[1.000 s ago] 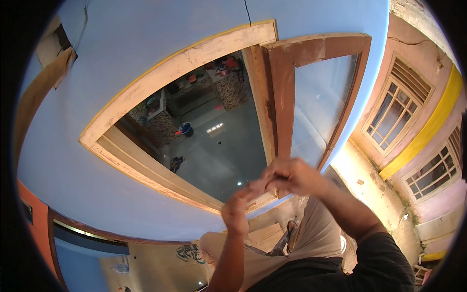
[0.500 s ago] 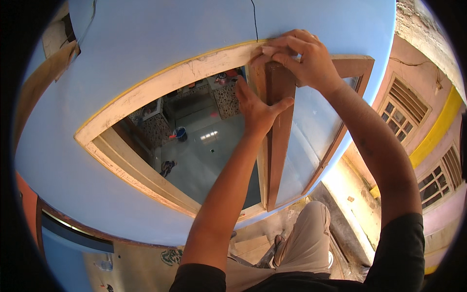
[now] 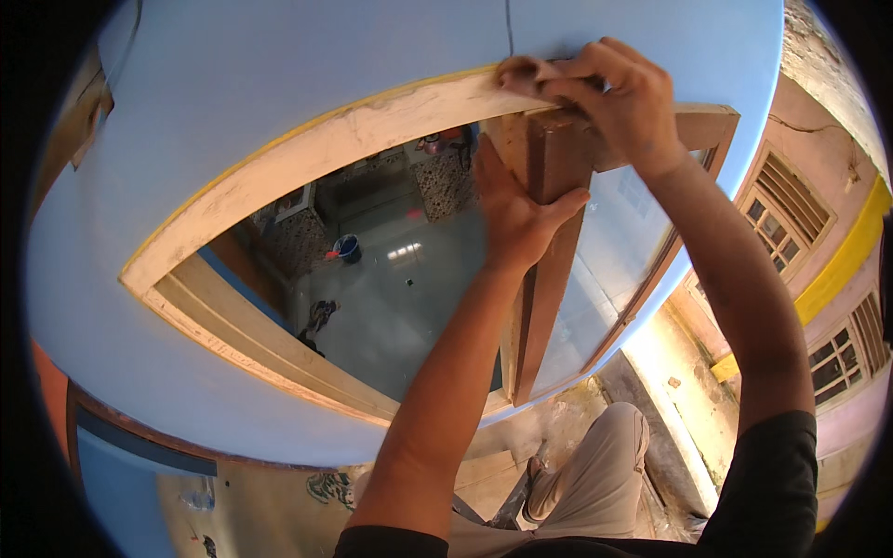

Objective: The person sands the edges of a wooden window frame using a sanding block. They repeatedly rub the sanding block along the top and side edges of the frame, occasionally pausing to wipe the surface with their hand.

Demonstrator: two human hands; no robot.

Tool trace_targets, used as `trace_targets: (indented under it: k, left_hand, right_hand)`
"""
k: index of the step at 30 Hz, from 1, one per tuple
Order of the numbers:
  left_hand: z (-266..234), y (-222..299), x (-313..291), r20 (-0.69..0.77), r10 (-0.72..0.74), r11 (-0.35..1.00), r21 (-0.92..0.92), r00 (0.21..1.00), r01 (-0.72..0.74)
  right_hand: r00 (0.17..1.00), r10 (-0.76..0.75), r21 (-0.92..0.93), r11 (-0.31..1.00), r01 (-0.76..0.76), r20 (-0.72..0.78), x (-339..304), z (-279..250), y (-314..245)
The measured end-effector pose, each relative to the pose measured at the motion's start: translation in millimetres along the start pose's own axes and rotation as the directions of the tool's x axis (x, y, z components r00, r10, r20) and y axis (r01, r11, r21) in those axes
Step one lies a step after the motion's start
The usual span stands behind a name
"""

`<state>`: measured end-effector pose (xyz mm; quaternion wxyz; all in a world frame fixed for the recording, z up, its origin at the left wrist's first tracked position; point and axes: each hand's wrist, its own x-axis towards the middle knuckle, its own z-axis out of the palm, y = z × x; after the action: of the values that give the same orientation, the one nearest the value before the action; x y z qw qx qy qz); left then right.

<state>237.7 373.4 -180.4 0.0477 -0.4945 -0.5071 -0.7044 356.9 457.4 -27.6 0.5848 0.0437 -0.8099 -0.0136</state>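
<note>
Though blurry, sheet (image 3: 525, 78) in right hand (image 3: 629, 100)

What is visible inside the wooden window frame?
A blue bucket stands on a glossy floor, with a speckled panel nearby. The left hand and forearm cover whatever lies behind them.

Inside, a shiny grey floor (image 3: 372, 302) bears a blue bucket (image 3: 349, 249) and dark bundle (image 3: 321, 314).

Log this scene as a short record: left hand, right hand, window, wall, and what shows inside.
Left hand: spread at the window's side, thumb against the brown sash
Right hand: holding a curled brown sheet, blurred, at the pale wooden frame
Window: open, glass pane in sash
Wall: light blue
Inside: blue bucket on floor
</note>
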Motion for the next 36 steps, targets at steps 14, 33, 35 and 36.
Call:
trace_targets:
  k: [14,33,35,36]
  left_hand:
    - [-0.2,3.3,-1.5,-0.039,0.028,0.960,0.278,0.999,-0.016]
    - [-0.6,6.9,-0.6,-0.010,0.002,0.955,0.297,1.000,0.001]
    - [-0.2,7.1,5.9,0.066,-0.011,0.984,0.178,0.998,-0.001]
    - [-2.5,11.1,5.6,0.082,-0.027,0.987,0.158,0.996,0.014]
  right_hand:
    - [0.942,-0.324,0.134,0.941,0.311,0.092,23.3,22.7,-25.7]
    - [0.861,-0.482,0.190,0.872,0.452,0.163,39.3,28.8,-40.1]
    - [0.864,-0.498,0.120,0.865,0.488,0.077,41.3,50.2,-60.6]
    - [0.843,-0.532,0.101,0.846,0.524,0.082,38.3,46.8,-55.1]
